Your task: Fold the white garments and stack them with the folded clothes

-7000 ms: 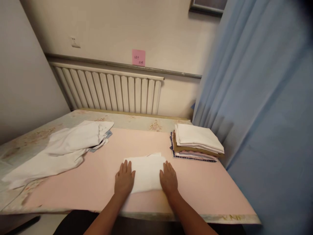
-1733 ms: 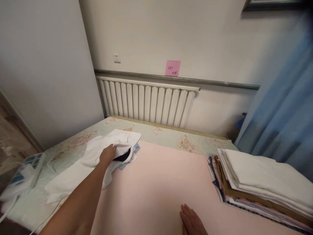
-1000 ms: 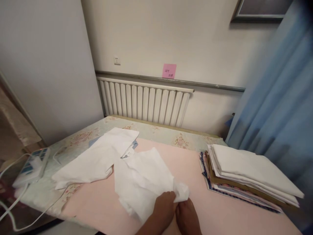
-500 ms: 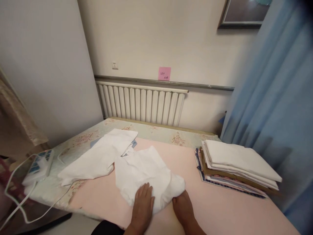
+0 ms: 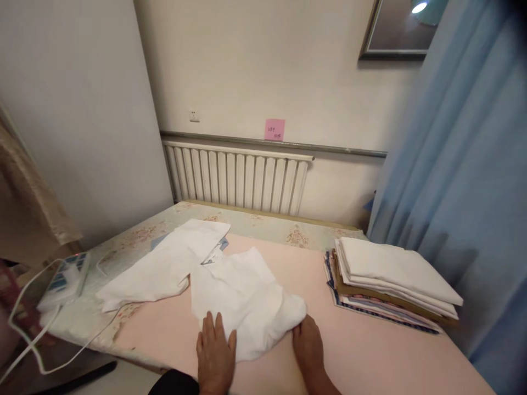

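Note:
A crumpled white cloth [image 5: 242, 302] lies on the pink sheet in front of me. My left hand [image 5: 216, 351] rests palm down at its near left edge, fingers stretched out and slightly apart, touching the fabric. At the near right edge, my right hand [image 5: 308, 343] has its fingers curled around a bunched, rounded part of the cloth; the fingertips are partly hidden. Another white cloth [image 5: 164, 266] is spread to the left, with a bit of blue fabric [image 5: 223, 243] showing from under it.
The pink sheet [image 5: 362, 351] covers a flowered table cover [image 5: 296, 236]. To the right sits a stack of folded fabrics [image 5: 395, 274] beside a blue curtain [image 5: 453, 192]. A power strip [image 5: 66, 280] with white cords lies at the left edge. Behind stands a radiator [image 5: 242, 178].
My left hand has slid left along the near edge of the cloth. My right hand stays at the bunched right part, and the view has shifted slightly.

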### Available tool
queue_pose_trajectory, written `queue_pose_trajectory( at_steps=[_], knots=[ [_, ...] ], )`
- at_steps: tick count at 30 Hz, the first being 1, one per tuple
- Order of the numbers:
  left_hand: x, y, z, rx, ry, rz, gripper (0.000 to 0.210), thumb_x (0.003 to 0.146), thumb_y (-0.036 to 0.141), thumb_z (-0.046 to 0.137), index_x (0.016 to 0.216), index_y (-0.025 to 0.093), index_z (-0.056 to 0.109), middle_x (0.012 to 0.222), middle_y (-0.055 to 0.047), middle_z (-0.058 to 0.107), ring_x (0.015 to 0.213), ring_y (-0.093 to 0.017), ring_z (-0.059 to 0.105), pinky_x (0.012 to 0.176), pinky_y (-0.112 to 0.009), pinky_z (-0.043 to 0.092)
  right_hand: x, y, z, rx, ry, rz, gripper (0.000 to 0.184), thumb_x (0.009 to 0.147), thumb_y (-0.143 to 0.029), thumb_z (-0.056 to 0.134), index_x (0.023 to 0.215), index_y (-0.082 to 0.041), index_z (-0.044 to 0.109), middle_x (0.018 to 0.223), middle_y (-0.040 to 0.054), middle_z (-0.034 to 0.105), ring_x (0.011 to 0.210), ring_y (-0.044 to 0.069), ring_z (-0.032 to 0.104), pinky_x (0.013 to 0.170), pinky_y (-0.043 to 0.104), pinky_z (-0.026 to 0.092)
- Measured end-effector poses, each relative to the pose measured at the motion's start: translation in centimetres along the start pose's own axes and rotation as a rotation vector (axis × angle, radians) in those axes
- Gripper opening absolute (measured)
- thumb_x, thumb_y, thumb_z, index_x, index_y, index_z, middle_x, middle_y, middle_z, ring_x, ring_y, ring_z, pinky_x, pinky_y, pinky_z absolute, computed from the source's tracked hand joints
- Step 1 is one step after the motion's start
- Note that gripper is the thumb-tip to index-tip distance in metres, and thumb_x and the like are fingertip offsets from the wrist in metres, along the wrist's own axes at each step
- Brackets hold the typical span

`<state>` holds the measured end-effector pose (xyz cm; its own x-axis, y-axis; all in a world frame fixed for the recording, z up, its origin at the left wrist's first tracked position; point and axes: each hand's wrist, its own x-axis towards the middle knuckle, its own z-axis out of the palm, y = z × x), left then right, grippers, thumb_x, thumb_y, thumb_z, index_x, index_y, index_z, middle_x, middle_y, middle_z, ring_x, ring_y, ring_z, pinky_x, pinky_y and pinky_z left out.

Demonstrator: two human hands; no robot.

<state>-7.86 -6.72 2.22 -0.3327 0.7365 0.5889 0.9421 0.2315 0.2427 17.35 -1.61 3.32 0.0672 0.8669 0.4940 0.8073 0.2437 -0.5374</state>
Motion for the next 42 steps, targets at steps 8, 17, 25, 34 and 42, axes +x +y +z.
queue_pose_trajectory(
  at_steps=[8, 17, 25, 34, 42],
  knots=[
    [-0.1, -0.5, 0.4, 0.012, 0.008, 0.044, 0.057, 0.092, 0.041, 0.033, 0.132, 0.004, 0.05, 0.141, -0.024, 0.045, 0.133, -0.031, 0.039, 0.107, -0.047, 0.032, 0.0, 1.2, 0.3, 0.032, -0.021, 0.192, 0.057, 0.085, -0.021, 0.038, 0.14, -0.01, 0.036, 0.121, 0.0153, 0.061, 0.106, 0.028, 0.058, 0.087, 0.036, 0.045],
    [-0.3, -0.6, 1.0, -0.023, -0.002, 0.04, 0.056, 0.091, 0.041, 0.034, 0.132, 0.006, 0.051, 0.142, -0.022, 0.045, 0.135, -0.03, 0.037, 0.109, -0.048, 0.03, -0.3, 1.1, 0.3, 0.044, -0.015, -0.057, 0.033, 0.08, -0.015, 0.04, 0.102, -0.02, 0.064, 0.092, 0.0091, 0.064, 0.089, 0.025, 0.057, 0.081, 0.036, 0.044],
    [-0.1, -1.1, 1.4, 0.01, -0.018, 0.106, 0.053, 0.091, 0.039, 0.037, 0.127, 0.004, 0.055, 0.138, -0.022, 0.049, 0.131, -0.032, 0.041, 0.107, -0.047, 0.033, -0.3, 0.5, -0.9, 0.011, -0.06, -0.013, 0.023, 0.084, -0.02, 0.04, 0.087, -0.02, 0.062, 0.088, 0.0084, 0.064, 0.084, 0.023, 0.057, 0.078, 0.034, 0.043],
    [0.0, -0.1, 3.4, -0.104, 0.013, 0.292, 0.047, 0.089, 0.037, 0.045, 0.123, 0.008, 0.058, 0.13, -0.018, 0.058, 0.127, -0.029, 0.048, 0.104, -0.043, 0.039, -2.5, 2.1, -6.4, 0.06, -0.169, 0.101, 0.034, 0.089, -0.036, 0.038, 0.095, -0.02, 0.067, 0.102, 0.01, 0.068, 0.096, 0.024, 0.059, 0.087, 0.034, 0.042],
    [0.0, 3.3, 5.0, -0.283, -0.104, 0.428, 0.044, 0.088, 0.035, 0.046, 0.127, 0.015, 0.056, 0.133, -0.013, 0.057, 0.127, -0.025, 0.048, 0.105, -0.045, 0.038, -4.6, 6.1, -11.0, -0.019, -0.247, 0.277, 0.032, 0.08, -0.031, 0.039, 0.088, -0.023, 0.069, 0.096, 0.0077, 0.071, 0.092, 0.024, 0.064, 0.082, 0.032, 0.047]
  ],
)
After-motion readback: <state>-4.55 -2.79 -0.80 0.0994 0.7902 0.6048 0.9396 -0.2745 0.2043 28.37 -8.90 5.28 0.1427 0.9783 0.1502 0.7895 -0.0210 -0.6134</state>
